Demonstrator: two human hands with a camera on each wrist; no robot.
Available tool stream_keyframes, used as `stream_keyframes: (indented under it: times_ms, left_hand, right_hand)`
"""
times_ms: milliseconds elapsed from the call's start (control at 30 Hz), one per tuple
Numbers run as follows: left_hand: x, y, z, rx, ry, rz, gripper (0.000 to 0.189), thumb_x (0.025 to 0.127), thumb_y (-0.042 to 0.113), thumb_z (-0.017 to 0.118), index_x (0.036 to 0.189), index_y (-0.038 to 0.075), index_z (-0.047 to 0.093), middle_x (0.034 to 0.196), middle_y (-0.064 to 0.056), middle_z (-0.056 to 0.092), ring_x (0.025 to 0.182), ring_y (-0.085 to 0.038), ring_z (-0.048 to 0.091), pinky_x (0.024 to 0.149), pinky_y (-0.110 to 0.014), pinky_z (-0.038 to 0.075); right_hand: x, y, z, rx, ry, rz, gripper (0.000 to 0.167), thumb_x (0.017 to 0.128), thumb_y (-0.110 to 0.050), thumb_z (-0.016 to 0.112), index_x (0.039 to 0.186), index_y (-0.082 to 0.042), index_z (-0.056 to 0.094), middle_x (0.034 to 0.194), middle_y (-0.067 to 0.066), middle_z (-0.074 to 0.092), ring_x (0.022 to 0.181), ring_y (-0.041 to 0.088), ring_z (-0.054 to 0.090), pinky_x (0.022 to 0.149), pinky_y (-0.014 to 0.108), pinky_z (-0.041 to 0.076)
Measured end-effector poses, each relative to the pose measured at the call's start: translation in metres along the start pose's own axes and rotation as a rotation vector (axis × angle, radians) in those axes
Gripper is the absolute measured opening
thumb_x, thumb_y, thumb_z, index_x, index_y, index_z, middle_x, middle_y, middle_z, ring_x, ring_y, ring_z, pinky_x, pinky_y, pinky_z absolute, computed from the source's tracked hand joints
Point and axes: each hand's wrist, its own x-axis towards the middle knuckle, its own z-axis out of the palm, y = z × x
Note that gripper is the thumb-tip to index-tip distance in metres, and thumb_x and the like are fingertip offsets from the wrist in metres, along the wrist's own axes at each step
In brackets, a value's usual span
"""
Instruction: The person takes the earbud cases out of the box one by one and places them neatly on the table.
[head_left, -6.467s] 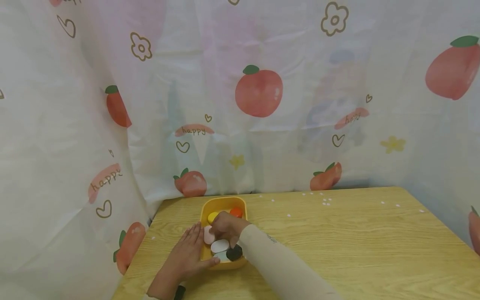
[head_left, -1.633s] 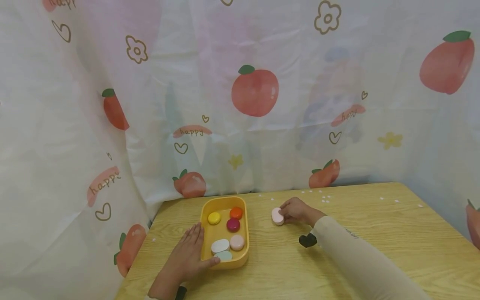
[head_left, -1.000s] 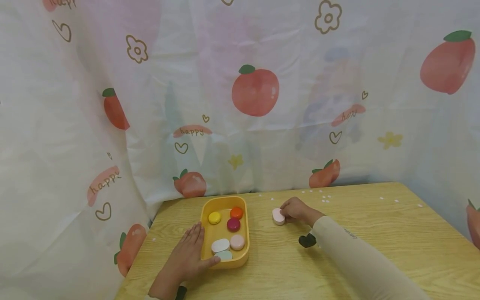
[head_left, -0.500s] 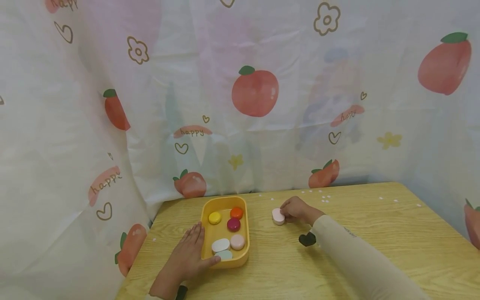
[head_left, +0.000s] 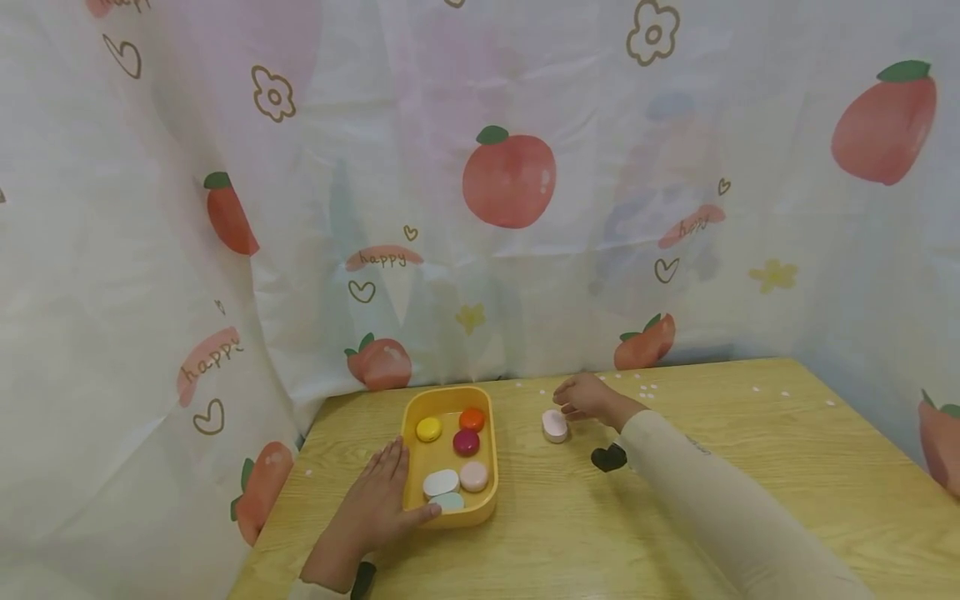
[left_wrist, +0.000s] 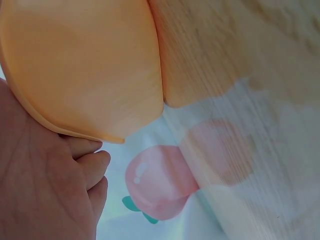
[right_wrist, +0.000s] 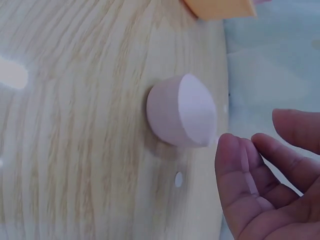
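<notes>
Currently | left hand straight-fingered along tray rim | right hand loosely bent, empty | pink oval well outside rim

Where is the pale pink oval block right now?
In the head view, the pale pink oval block sits on the wooden table, right of the yellow tray and just beside the right hand, which is not holding it.

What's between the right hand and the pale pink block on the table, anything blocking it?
Nothing visible blocks it. The right hand is right beside the pale pink block, and the right wrist view shows just a small open gap between them.
</notes>
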Motion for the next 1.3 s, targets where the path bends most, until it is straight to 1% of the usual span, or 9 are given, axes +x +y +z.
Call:
stream_keyframes:
  times_ms: [100,300,400,500,600,733,1000,1133,1300]
  left_hand:
    - [0.001,-0.001,-0.001,-0.004,-0.007,-0.008,0.111,0.083,0.081,0.041,0.152,-0.004,0.023,0.160,-0.017,0.015,0.146,-0.028,0.012,0.117,-0.047,0.012]
    - [0.001,-0.004,-0.001,-0.010,0.002,-0.014,0.111,0.083,0.081,0.041,0.152,-0.004,0.024,0.159,-0.017,0.016,0.146,-0.029,0.013,0.116,-0.047,0.012]
    - [0.000,-0.005,-0.002,-0.017,0.012,-0.013,0.110,0.083,0.079,0.044,0.151,-0.006,0.024,0.159,-0.019,0.016,0.146,-0.030,0.014,0.116,-0.048,0.013]
    - [-0.001,-0.008,-0.003,-0.028,0.029,-0.013,0.110,0.084,0.077,0.047,0.150,-0.007,0.024,0.158,-0.021,0.018,0.145,-0.032,0.015,0.116,-0.049,0.014]
    - [-0.001,-0.010,-0.002,-0.024,0.029,-0.027,0.111,0.083,0.078,0.047,0.150,-0.007,0.024,0.158,-0.020,0.018,0.145,-0.032,0.016,0.116,-0.048,0.014]
    - [-0.001,-0.010,0.003,-0.033,0.001,-0.034,0.113,0.081,0.081,0.045,0.151,-0.006,0.024,0.158,-0.020,0.017,0.145,-0.031,0.016,0.116,-0.048,0.013]
    - [-0.003,-0.004,0.008,-0.051,-0.034,-0.025,0.115,0.081,0.083,0.042,0.151,-0.006,0.023,0.158,-0.020,0.015,0.145,-0.033,0.016,0.116,-0.048,0.015]
    - [-0.003,-0.003,0.007,-0.042,-0.033,-0.013,0.113,0.082,0.082,0.042,0.151,-0.006,0.022,0.159,-0.021,0.015,0.145,-0.033,0.016,0.116,-0.048,0.015]
    - [0.000,-0.002,0.001,-0.037,-0.014,-0.002,0.113,0.083,0.081,0.042,0.151,-0.007,0.023,0.158,-0.021,0.015,0.145,-0.032,0.016,0.116,-0.048,0.015]
  right_hand:
    - [0.002,-0.006,0.004,0.017,-0.014,-0.008,0.039,0.098,-0.006,0.055,0.130,0.016,0.050,0.129,0.030,0.052,0.111,0.040,0.058,0.090,0.045,0.052]
    - [0.005,-0.022,0.012,0.058,-0.025,-0.029,0.037,0.096,-0.002,0.056,0.126,0.019,0.051,0.127,0.031,0.053,0.104,0.039,0.062,0.083,0.041,0.055]
    - [0.007,-0.031,0.020,0.076,-0.053,-0.029,0.037,0.095,-0.001,0.056,0.126,0.018,0.052,0.126,0.031,0.054,0.102,0.038,0.064,0.082,0.041,0.056]
    - [0.010,-0.040,0.028,0.067,-0.075,-0.053,0.037,0.095,-0.002,0.057,0.126,0.017,0.052,0.124,0.030,0.055,0.099,0.035,0.065,0.080,0.040,0.056]
    - [0.013,-0.046,0.036,0.090,-0.087,-0.059,0.037,0.095,-0.002,0.057,0.127,0.017,0.053,0.123,0.031,0.056,0.097,0.035,0.066,0.079,0.040,0.056]
    - [0.015,-0.051,0.045,0.147,-0.105,-0.045,0.036,0.095,-0.001,0.058,0.126,0.016,0.053,0.120,0.029,0.058,0.097,0.036,0.066,0.079,0.042,0.056]
    - [0.018,-0.057,0.067,0.181,-0.120,-0.062,0.035,0.093,0.000,0.059,0.123,0.018,0.055,0.110,0.032,0.062,0.093,0.039,0.068,0.077,0.045,0.057]
    - [0.022,-0.059,0.078,0.157,-0.130,-0.057,0.033,0.095,-0.003,0.059,0.122,0.016,0.057,0.107,0.027,0.064,0.092,0.036,0.068,0.075,0.042,0.057]
    - [0.024,-0.067,0.084,0.150,-0.149,-0.053,0.035,0.097,-0.004,0.057,0.123,0.018,0.054,0.110,0.031,0.062,0.092,0.036,0.068,0.075,0.041,0.057]
